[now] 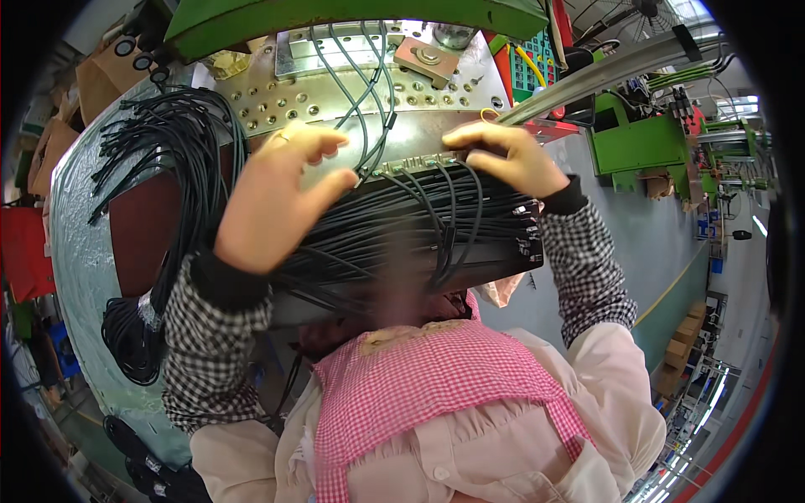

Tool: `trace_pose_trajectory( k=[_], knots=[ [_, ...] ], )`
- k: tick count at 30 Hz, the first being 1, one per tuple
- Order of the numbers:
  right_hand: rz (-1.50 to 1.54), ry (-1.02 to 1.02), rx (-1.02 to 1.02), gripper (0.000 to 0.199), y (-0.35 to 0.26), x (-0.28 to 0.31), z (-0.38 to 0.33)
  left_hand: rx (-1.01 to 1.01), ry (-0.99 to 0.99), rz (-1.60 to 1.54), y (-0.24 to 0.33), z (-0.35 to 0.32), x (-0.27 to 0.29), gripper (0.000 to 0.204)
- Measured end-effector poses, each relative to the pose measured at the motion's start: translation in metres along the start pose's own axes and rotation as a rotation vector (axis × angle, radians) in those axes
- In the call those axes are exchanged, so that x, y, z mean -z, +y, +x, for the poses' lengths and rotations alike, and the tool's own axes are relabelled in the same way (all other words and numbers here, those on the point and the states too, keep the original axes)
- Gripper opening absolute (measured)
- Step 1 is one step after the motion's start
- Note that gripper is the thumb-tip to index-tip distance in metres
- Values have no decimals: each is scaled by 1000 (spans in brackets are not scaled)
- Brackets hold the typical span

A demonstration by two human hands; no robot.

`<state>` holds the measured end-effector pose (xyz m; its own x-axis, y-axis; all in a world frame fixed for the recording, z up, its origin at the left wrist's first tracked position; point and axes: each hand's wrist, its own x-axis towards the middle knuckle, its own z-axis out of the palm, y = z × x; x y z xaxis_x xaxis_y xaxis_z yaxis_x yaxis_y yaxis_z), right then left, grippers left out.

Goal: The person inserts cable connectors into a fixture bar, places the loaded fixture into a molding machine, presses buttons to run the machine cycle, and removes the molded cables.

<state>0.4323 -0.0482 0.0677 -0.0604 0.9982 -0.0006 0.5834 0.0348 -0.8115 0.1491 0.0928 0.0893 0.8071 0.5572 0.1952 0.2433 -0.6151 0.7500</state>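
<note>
A narrow metal fixture strip [411, 165] holds several black cable ends in a row at the front edge of the press's steel plate. My left hand [281, 189] hovers by its left end, fingers and thumb apart, with nothing in it. At the right end, my right hand [507, 155] has its fingers bent and its thumb apart from them. No held thing shows there, and whether the fingertips touch the strip is unclear. Several black cables [449, 210] hang from the strip toward me, over a thick bundle of black cables [360, 239] with metal connectors at its right end.
Behind the strip, dark cables [356, 92] run from a metal mould block [331, 52] below a green press beam [352, 21]. A brown block [426, 59] sits on the holed plate [335, 107]. More cables [176, 142] hang over the left-hand table; a metal bar [604, 75] slants at right.
</note>
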Motion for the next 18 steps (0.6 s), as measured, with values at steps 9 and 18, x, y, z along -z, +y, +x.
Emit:
trace_pose_trajectory(
  k=[9, 18],
  knots=[
    [-1263, 522, 252, 22, 107, 44, 203, 403, -240, -1200, -74, 107, -39, 40],
    [-751, 539, 161, 25, 65, 32, 200, 426, -121, -1620, -38, 93, -6, 42]
  ],
)
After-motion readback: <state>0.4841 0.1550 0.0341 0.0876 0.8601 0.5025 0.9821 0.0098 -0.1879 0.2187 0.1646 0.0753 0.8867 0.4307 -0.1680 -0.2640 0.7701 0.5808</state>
